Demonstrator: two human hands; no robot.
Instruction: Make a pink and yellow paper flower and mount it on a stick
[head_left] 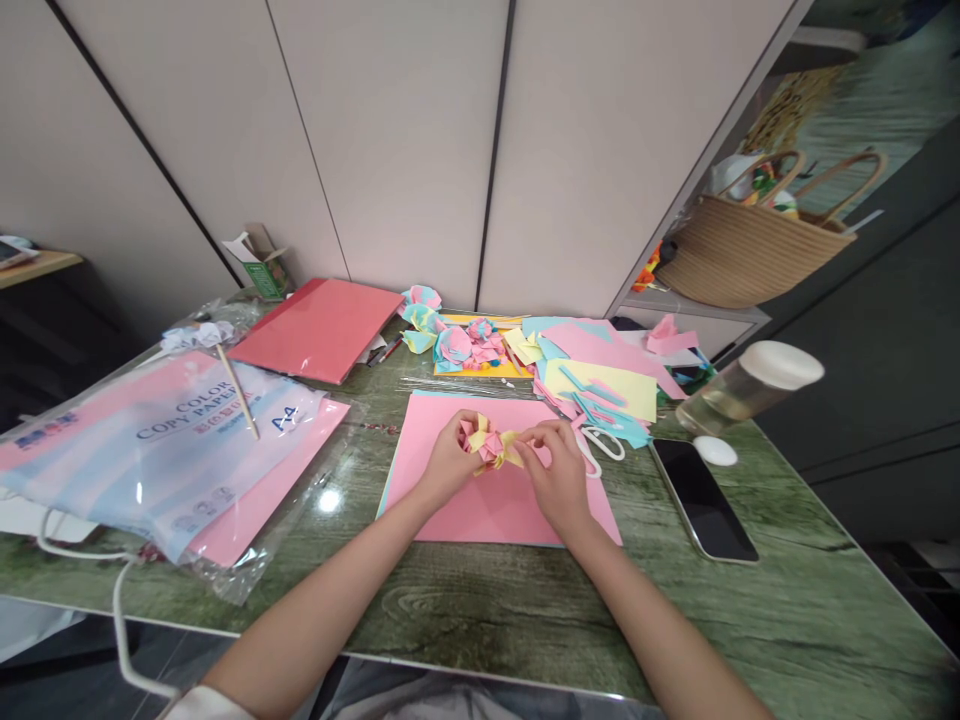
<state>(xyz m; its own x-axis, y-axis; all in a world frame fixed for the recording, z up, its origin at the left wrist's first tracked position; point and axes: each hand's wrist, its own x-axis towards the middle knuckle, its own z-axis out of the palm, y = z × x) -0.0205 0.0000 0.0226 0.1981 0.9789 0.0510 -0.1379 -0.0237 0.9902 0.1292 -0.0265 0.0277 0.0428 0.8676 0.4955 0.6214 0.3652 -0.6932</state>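
Observation:
A folded paper flower (490,447) in pink and yellow is held above a stack of pink paper (480,510) in front of me. My left hand (454,455) is closed around the flower's left side, fingers partly hiding it. On the other side, my right hand (556,465) pinches a yellow paper piece (513,449) that sticks out from the flower. White-handled scissors (604,442) lie just right of my right hand, at the edge of the pink stack.
Folded paper flowers (454,347) sit at the back, beside loose coloured sheets (600,385). A plastic pack of copy paper (202,430) and a red folder (319,328) lie left. To the right are a phone (705,500), a white lid (715,451) and a tilted-looking bottle (739,390).

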